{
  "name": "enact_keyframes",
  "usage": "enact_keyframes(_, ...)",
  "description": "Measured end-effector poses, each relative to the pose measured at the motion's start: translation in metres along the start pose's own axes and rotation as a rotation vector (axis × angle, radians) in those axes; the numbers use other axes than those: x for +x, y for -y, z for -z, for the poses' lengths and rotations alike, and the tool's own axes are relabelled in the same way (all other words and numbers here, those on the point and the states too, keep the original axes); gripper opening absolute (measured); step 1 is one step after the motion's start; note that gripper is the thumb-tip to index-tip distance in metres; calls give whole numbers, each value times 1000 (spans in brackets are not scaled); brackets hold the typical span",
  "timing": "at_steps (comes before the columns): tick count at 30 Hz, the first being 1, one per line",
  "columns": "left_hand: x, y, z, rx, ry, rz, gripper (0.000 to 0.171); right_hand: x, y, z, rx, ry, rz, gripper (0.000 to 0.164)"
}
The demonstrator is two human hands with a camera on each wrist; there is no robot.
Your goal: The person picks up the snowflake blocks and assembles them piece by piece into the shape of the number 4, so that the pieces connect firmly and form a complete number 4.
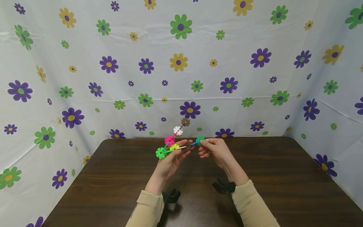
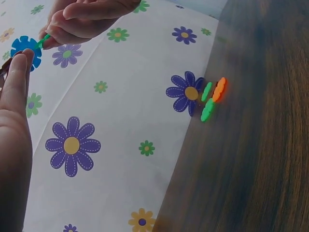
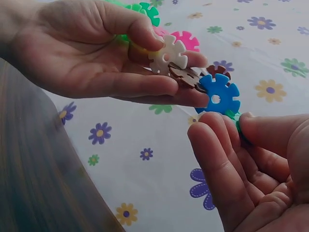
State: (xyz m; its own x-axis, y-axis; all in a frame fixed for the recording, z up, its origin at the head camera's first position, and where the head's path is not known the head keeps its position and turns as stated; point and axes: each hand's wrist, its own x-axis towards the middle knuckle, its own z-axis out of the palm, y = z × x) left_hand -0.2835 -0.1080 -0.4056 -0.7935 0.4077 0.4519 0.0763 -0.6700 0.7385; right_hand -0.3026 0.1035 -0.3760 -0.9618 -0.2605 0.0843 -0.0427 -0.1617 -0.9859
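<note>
My left hand (image 1: 171,162) holds a chain of slotted plastic discs joined edge to edge. Its raised end runs from a brown disc (image 1: 185,122) through white (image 1: 178,130) and pink (image 1: 169,140) discs to a bright green disc (image 1: 160,153) and a yellow disc (image 1: 174,147). In the right wrist view, the left thumb presses a second white disc (image 3: 168,54), beside another brown disc (image 3: 184,77). A blue disc (image 3: 219,94) follows, between the two hands. Thumb and fingers of my right hand (image 1: 219,151) pinch a darker green disc (image 1: 200,139) at the blue one's edge.
A dark wooden table (image 1: 113,189) lies below the hands. Flowered cloth (image 1: 158,47) hangs behind it and along both sides. The left wrist view shows green pieces (image 2: 207,110) and an orange piece (image 2: 219,89) on the tabletop near the cloth.
</note>
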Motion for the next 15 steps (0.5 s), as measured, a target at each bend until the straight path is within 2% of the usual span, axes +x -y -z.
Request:
enact_keyframes(9,0,1,0,-12,11,-13,34,-1,3,-2,7,-6,-8,17)
enact_keyframes(15,1,2,-1,-10,0,1,33,-1,2,1,-9,22,-14,17)
